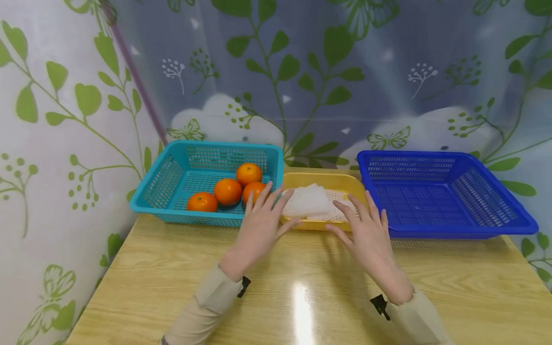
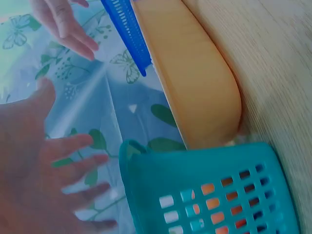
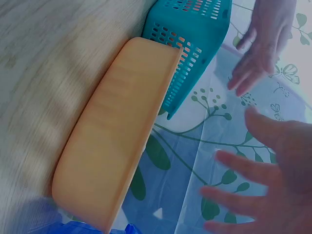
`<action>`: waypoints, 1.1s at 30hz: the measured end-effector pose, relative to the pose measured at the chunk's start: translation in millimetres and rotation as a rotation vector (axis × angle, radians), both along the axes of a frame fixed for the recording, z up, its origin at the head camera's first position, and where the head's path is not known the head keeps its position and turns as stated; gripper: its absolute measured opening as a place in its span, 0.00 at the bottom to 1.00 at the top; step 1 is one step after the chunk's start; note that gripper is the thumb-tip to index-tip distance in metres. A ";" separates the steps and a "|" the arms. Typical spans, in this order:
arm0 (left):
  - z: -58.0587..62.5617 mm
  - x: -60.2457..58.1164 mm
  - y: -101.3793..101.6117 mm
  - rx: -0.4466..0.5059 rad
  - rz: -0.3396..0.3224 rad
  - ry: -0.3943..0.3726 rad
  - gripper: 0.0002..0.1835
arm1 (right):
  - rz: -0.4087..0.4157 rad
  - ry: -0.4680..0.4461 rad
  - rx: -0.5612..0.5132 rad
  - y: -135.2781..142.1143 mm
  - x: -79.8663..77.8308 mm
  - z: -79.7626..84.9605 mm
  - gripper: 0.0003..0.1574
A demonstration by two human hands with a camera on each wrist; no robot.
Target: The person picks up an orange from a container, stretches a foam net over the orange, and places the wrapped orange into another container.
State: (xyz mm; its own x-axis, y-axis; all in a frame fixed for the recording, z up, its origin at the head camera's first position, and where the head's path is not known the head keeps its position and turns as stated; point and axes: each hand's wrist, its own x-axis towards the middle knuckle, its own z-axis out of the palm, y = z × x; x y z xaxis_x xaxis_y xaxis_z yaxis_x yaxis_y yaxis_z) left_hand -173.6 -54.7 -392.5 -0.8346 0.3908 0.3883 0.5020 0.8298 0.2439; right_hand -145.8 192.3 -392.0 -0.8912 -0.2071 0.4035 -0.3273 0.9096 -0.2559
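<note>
My left hand point(image 1: 259, 224) hovers with spread fingers near the front right corner of the teal basket point(image 1: 159, 211), by the left end of a yellow tray point(image 1: 316, 225). Over the tray's right end my right hand point(image 1: 368, 235) is spread too, beside the blue basket. White foam net sleeves point(image 1: 307, 201) lie in the yellow tray. Several oranges point(image 1: 227, 191) sit in the teal basket, one partly hidden by my left fingers. Both wrist views show the hands with fingers apart, holding nothing, above the tray's rim.
A blue basket point(image 1: 431, 229) stands at the right of the wooden table point(image 1: 276, 287), with no fruit visible in it. Behind the row of containers hangs a curtain point(image 1: 310, 96) printed with leaves and butterflies.
</note>
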 end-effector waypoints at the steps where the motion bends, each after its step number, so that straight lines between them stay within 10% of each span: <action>1: 1.2 -0.9 -1.5 0.027 -0.013 0.020 0.33 | 0.021 0.054 -0.026 -0.7 -0.8 -0.2 0.33; 9: 9.4 -9.4 -24.3 0.221 -0.045 0.253 0.06 | 0.144 0.216 -0.205 -11.9 -4.9 -3.4 0.08; 20: 23.1 -37.8 -86.5 0.255 0.187 0.181 0.08 | 0.201 0.147 -0.297 -35.6 -10.1 -1.8 0.05; 25: 21.8 -54.3 -115.5 0.138 0.341 0.001 0.17 | 0.234 0.120 -0.332 -48.7 -14.0 0.0 0.04; 33: 19.1 -69.8 -145.8 -0.164 0.445 -0.504 0.46 | 0.284 0.071 -0.359 -68.6 -18.6 0.3 0.05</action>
